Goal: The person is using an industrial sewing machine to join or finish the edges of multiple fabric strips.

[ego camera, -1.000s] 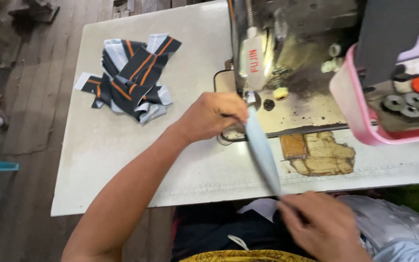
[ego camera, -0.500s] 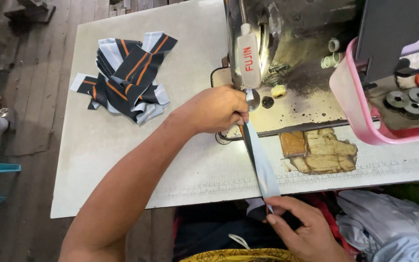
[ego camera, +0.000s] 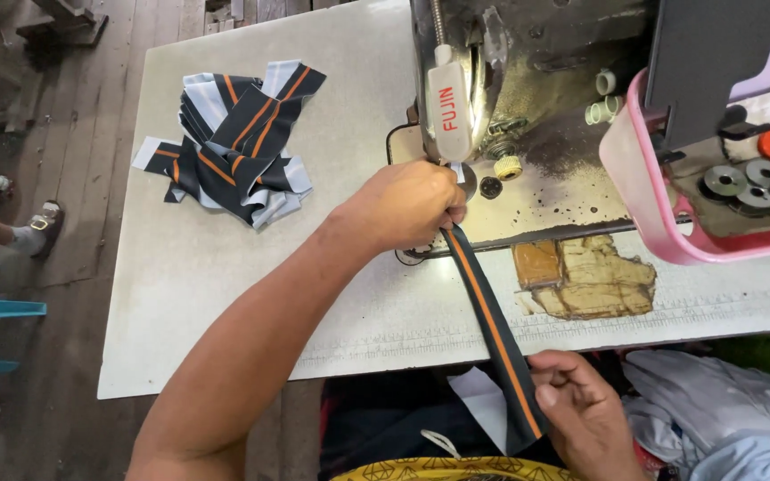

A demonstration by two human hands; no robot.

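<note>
The left hand (ego camera: 407,207) pinched the dark strip (ego camera: 492,330) by the sewing machine (ego camera: 528,80). The right hand (ego camera: 585,414) gripped its other end past the table's (ego camera: 225,294) near edge.

A pale grey worktable (ego camera: 225,294) fills the middle of the frame, standing on a wooden plank floor (ego camera: 73,107) seen along the left edge. A heap of dark fabric strips (ego camera: 238,147) with orange and light stripes lies on it at upper left. A sewing machine (ego camera: 528,80) sits at top centre, a pink plastic tray (ego camera: 643,187) at right. Right of centre, the table's surface is chipped away in a brown patch (ego camera: 581,276).
</note>
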